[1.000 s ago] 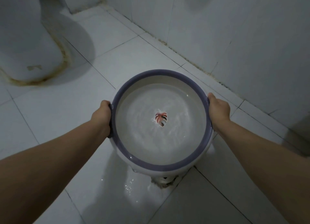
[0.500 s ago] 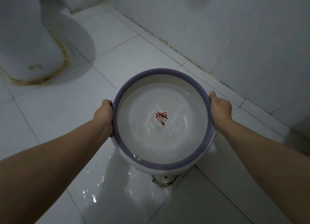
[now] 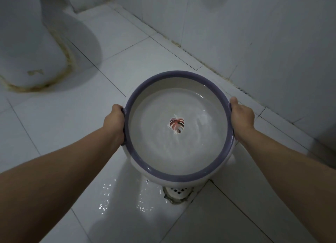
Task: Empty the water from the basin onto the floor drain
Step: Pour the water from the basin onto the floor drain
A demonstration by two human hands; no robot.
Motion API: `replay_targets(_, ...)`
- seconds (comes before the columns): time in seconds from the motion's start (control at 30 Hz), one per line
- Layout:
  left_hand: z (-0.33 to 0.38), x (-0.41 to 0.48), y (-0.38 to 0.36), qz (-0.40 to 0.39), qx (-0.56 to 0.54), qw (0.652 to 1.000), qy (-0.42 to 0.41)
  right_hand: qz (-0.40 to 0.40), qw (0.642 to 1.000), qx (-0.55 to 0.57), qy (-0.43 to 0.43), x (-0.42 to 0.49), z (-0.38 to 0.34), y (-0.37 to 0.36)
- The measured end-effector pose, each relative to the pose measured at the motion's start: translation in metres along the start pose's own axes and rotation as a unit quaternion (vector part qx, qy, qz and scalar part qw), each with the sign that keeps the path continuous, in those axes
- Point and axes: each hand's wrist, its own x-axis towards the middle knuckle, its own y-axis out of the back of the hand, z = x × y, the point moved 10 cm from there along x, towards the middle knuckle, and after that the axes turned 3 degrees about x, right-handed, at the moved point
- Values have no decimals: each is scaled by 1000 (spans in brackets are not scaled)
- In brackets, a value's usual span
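Basin (image 3: 180, 177) held between left hand (image 3: 114, 123) and right hand (image 3: 241, 118), both clamped on rim; covers far part of floor drain (image 3: 177, 192). Near part of drain exposed. Wet floor (image 3: 112, 202) left of drain open. Wall (image 3: 254, 42) close beyond right hand: little room there. Toilet base (image 3: 27, 60) far left, well apart. Floor between toilet base and basin open.
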Motion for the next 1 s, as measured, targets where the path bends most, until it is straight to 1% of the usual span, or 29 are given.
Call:
replay_targets(0.27, 2, 5, 3, 24, -8, 1000, -2, -3, 1000, 2, 16, 1, -5, 0)
replay_targets(0.73, 9, 8, -5, 31, -36, 999, -16, 15, 1000, 12, 9, 7, -7, 5)
replay_targets(1.0, 12, 8, -9, 31, -53, 998, -26, 8, 1000, 18, 4, 8, -5, 7)
